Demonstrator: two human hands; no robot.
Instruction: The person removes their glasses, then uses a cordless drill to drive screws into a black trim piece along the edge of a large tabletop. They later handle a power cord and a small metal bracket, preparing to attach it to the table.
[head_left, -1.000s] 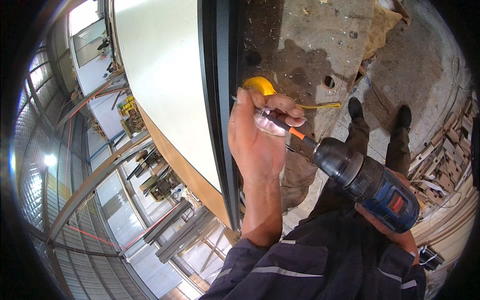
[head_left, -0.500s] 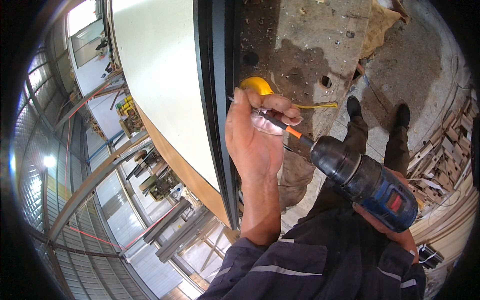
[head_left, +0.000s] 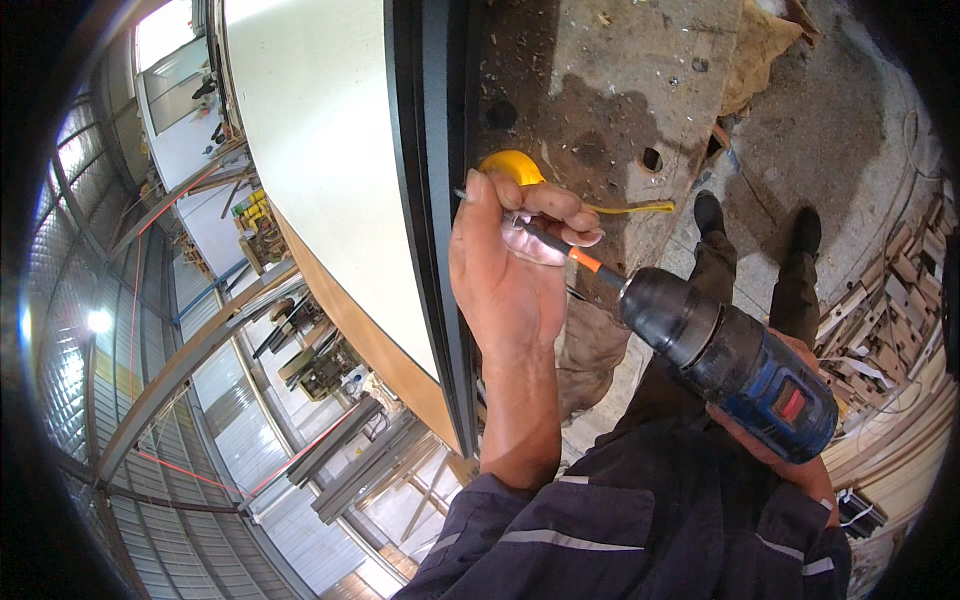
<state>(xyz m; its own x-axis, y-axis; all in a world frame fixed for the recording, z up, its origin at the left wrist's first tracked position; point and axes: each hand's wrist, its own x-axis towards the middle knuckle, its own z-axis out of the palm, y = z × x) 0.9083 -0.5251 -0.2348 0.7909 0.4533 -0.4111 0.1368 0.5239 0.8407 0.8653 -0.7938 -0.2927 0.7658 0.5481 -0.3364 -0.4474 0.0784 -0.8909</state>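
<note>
My left hand (head_left: 515, 270) is closed in a pinch beside the dark metal frame edge (head_left: 433, 200) of a large white panel (head_left: 320, 150). A thin metal tip, which looks like a screw (head_left: 460, 193), pokes out past the thumb towards the frame. In my right hand (head_left: 745, 435) is a blue and black cordless drill (head_left: 735, 365), its body covering most of the fingers. From its chuck a dark bit with an orange band (head_left: 584, 260) runs into the left palm, where pinkish-white material shows. Behind the left fingers sits a yellow tape measure (head_left: 515, 165), partly hidden, with yellow tape (head_left: 640, 208) showing to the right.
Below lies a stained, debris-strewn surface with a hole (head_left: 651, 160). A brown cloth (head_left: 590, 355) hangs near my left wrist. Wood offcuts (head_left: 900, 300) are piled at the right, by my feet. Machinery (head_left: 325, 365) and metal profiles (head_left: 350, 460) stand beyond the panel.
The left hand and the drill have shifted only very slightly. Both grips stay the same, and the bit still points into the left hand.
</note>
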